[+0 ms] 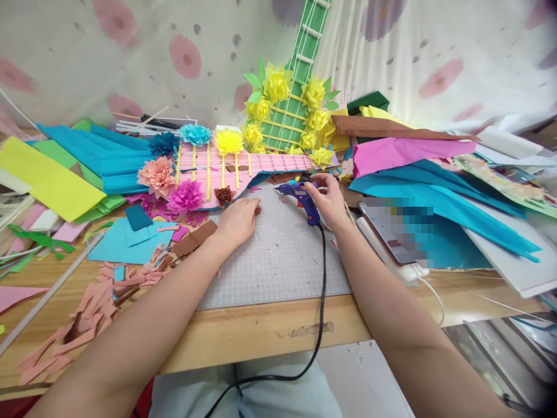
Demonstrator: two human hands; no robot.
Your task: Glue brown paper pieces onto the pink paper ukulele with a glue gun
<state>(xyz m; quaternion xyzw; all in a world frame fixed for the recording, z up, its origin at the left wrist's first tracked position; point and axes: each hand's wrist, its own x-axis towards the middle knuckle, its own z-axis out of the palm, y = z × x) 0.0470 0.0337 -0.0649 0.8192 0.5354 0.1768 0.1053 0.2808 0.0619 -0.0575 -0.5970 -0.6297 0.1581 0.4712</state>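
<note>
My right hand (329, 200) grips a blue hot glue gun (308, 204) at its back end, above the mat. The gun's nozzle points left, and its black cord (323, 278) drops over the table edge. My left hand (239, 222) is curled closed by the lower edge of a pink paper guitar (195, 159); its fingertips are partly hidden, so what they hold, if anything, does not show. Just beyond that hand sits a brown paper flower (224, 196) on the guitar. Magenta (185, 197), salmon, blue and yellow paper flowers also decorate the guitar.
A grey cutting mat (278, 278) lies under my hands. Behind stands a green guitar (282, 125) ringed with yellow flowers. Salmon paper scraps (93, 307) litter the left. Blue crepe paper (435, 186), a phone (387, 232) and a white cable plug (413, 271) lie right.
</note>
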